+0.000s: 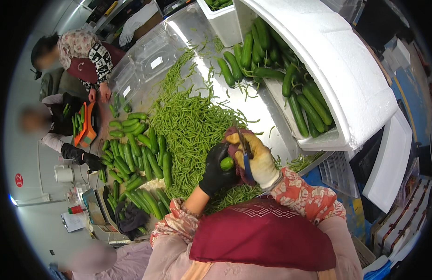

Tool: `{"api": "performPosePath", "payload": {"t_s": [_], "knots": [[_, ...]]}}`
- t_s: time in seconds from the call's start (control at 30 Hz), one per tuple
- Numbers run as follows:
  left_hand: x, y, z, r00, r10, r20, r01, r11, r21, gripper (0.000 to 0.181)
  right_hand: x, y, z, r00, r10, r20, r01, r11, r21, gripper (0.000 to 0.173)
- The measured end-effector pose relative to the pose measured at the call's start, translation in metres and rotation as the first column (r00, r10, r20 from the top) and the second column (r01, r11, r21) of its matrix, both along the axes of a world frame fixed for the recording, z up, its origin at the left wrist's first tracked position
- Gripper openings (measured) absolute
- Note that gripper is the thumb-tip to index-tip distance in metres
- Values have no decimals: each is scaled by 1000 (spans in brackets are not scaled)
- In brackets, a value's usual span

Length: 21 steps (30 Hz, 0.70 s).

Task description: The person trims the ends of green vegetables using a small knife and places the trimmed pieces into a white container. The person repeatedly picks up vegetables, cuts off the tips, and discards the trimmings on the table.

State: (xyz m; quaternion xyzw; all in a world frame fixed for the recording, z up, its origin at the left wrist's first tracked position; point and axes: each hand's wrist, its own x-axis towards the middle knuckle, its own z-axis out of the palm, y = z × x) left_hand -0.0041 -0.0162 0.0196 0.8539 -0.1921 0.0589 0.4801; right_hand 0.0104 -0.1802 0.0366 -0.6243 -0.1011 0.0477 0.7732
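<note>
My left hand (217,171), in a black glove, is closed around a cucumber (227,163); only its rounded green end shows. Against it, my right hand (259,159) wears a cream and yellow glove. Its fingers grip a maroon cloth (232,134) and a slim blue-handled tool (247,166), whose exact kind is hard to tell. Both hands meet above a large heap of green beans (191,122) on a shiny metal table (261,105). More cucumbers (151,162) lie in a pile left of the beans.
A white foam box (321,45) tipped on its side spills cucumbers (314,108) at right. Behind stands a smaller foam box (221,24). Clear plastic trays (146,66) line the far edge. Co-workers at left stand by an orange scale (86,129). A dark cloth (132,218) lies lower left.
</note>
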Motion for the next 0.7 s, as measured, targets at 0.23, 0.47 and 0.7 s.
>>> {"api": "performPosePath", "payload": {"t_s": [0.23, 0.47, 0.7], "knots": [[-12, 13, -15, 953, -2, -302, -49, 986, -161, 64, -9, 5, -24, 982, -59, 177, 57, 998, 18, 39], [-9, -1, -4, 965, 84, -249, -168, 925, -340, 41, 24, -1, -43, 982, -157, -100, 142, 979, -144, 32], [-15, 8, -34, 960, 126, -251, -168, 973, -155, 53, -3, 11, -23, 979, -7, 202, 48, 978, -202, 40]]}}
